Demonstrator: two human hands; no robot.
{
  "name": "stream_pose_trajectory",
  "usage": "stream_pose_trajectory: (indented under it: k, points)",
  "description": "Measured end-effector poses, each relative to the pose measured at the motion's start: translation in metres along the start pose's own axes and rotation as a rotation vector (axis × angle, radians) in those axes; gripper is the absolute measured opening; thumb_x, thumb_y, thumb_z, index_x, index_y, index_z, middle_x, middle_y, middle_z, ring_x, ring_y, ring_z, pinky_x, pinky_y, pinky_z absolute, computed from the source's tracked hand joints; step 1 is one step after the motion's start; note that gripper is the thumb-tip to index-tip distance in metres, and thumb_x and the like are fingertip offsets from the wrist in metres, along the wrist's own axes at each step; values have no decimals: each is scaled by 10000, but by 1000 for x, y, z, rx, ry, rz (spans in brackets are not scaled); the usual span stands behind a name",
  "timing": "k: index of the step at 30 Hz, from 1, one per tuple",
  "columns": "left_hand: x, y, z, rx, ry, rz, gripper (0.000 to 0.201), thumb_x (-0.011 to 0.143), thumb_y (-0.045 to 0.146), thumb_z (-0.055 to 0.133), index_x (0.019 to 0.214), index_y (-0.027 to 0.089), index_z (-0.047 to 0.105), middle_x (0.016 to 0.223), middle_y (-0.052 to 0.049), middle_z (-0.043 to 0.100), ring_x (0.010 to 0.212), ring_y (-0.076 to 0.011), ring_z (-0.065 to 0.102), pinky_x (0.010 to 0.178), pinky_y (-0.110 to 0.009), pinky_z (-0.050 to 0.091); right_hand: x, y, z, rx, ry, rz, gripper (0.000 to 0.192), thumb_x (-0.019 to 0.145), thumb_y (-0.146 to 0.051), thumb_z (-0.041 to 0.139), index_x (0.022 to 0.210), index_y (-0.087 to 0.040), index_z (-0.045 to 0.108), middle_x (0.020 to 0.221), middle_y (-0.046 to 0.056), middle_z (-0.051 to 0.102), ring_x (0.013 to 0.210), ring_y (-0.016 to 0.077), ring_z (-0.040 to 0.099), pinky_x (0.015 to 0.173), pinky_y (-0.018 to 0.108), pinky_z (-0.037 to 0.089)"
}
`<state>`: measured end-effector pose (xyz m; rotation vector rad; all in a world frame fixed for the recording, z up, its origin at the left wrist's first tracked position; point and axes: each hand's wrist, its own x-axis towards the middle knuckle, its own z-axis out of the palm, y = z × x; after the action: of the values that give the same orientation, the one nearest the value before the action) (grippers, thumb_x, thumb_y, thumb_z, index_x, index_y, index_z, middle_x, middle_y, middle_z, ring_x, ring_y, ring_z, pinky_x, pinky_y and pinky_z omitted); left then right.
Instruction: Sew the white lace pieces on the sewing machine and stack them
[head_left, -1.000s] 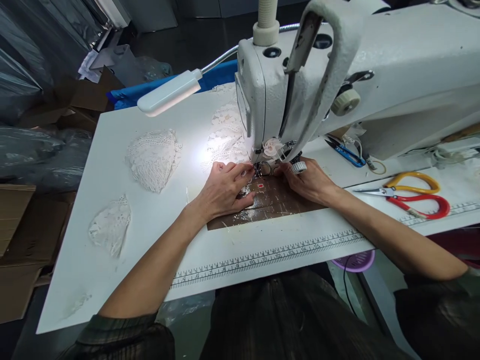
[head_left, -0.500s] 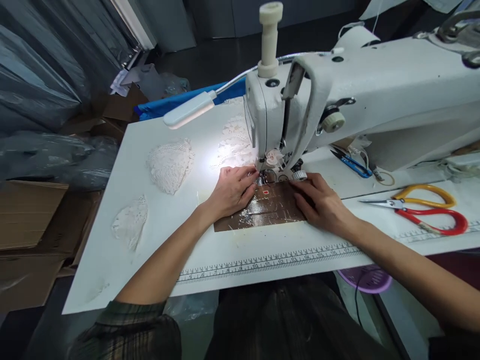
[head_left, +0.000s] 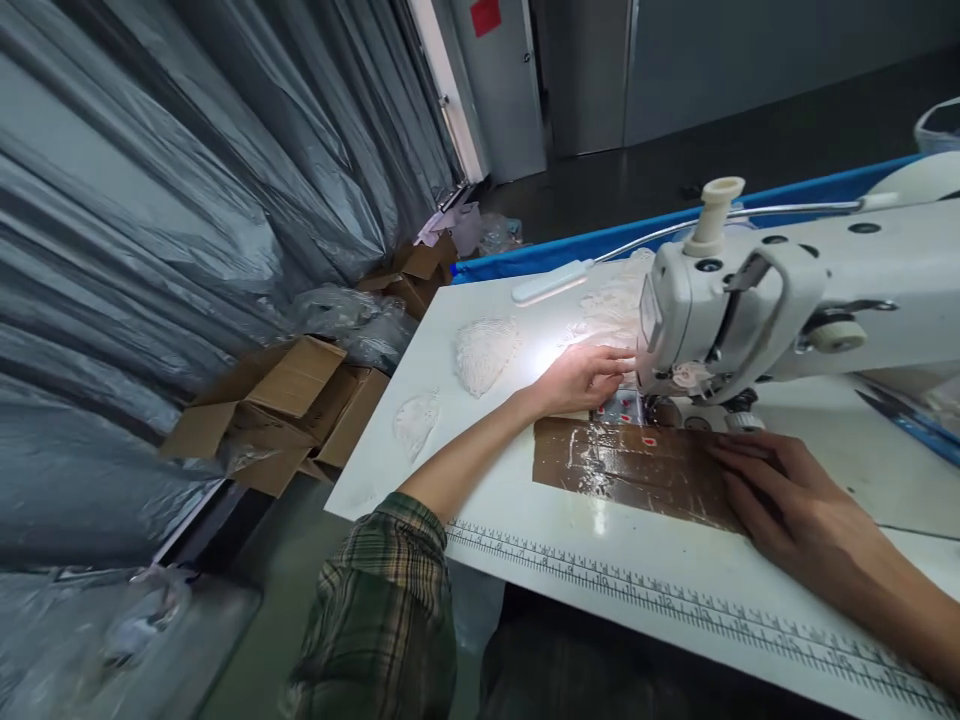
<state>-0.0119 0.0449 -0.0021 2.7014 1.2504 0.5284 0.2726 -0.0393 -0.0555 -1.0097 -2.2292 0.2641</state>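
Observation:
My left hand reaches across to the left side of the sewing machine head. Its fingers stretch out beside a heap of white lace, and the fingertips touch or nearly touch its near edge. My right hand lies with extended fingers on the right end of a brown taped sheet in front of the needle area. A small ruffled pale piece sits at the machine head by the needle. Whether any cloth lies under the presser foot is hidden.
Two lace pieces, a larger one and a smaller one, lie on the white table. A lamp shines over them. Blue-handled snips lie at right. Open cardboard boxes stand left of the table.
The view has swung left, so the machine appears farther right. My left hand has moved off the brown sheet toward the lace heap. My right hand stays on the sheet's right end.

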Motion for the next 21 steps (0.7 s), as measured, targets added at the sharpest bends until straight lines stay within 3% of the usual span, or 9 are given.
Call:
stream_pose_trajectory:
  k: [5, 9, 11, 14, 16, 19, 21]
  points:
    - [-56, -8, -28, 140, 110, -215, 237, 995, 309, 515, 1173, 200, 628, 1293, -80, 637, 1163, -226, 606, 978, -449, 480, 0, 0, -1, -8, -13, 4, 427, 940, -329, 513, 1356, -424, 519, 1263, 144, 562, 1127, 346, 626, 907, 532, 588]
    - [-100, -25, -52, 322, 156, -507, 281, 965, 316, 550, 1195, 158, 586, 1223, -127, 609, 1136, -286, 574, 968, -485, 455, 0, -1, -1, -6, 3, 26, 366, 934, -348, 514, 1287, -424, 572, 1237, 127, 584, 1122, 333, 630, 891, 519, 596]
    - [-115, -35, -56, 349, 209, -586, 236, 942, 316, 590, 1122, 165, 600, 1152, -122, 603, 1079, -283, 580, 946, -471, 461, -1, 0, 1, -10, 9, 28, 353, 936, -351, 514, 1276, -428, 572, 1238, 124, 586, 1142, 326, 619, 902, 507, 593]
    - [-128, -45, -56, 314, 273, -622, 99, 945, 273, 576, 942, 183, 614, 1004, -83, 608, 955, -243, 594, 888, -426, 479, -1, 2, 2, -17, -5, 36, 355, 941, -347, 516, 1281, -433, 569, 1254, 126, 579, 1176, 318, 603, 921, 490, 586]
    - [-132, -46, -54, 298, 301, -628, 133, 963, 235, 529, 871, 187, 613, 943, -66, 607, 915, -223, 597, 872, -410, 480, 2, 0, 0, -13, 5, 35, 347, 935, -340, 528, 1263, -433, 589, 1242, 132, 589, 1165, 322, 611, 907, 494, 586]
    - [-132, -37, -55, 282, 342, -615, 152, 970, 224, 513, 883, 187, 631, 986, -65, 623, 930, -208, 610, 887, -399, 483, 8, -14, -11, 52, 3, -18, 345, 920, -334, 549, 1238, -451, 615, 1216, 131, 617, 1105, 319, 648, 849, 486, 596]
    - [-128, -25, -58, 186, 320, -529, 154, 971, 243, 525, 887, 186, 641, 1041, -64, 641, 922, -186, 628, 835, -356, 508, 5, -33, -24, 129, 8, -43, 343, 914, -377, 543, 1231, -483, 622, 1165, 116, 648, 1044, 300, 677, 787, 454, 609]
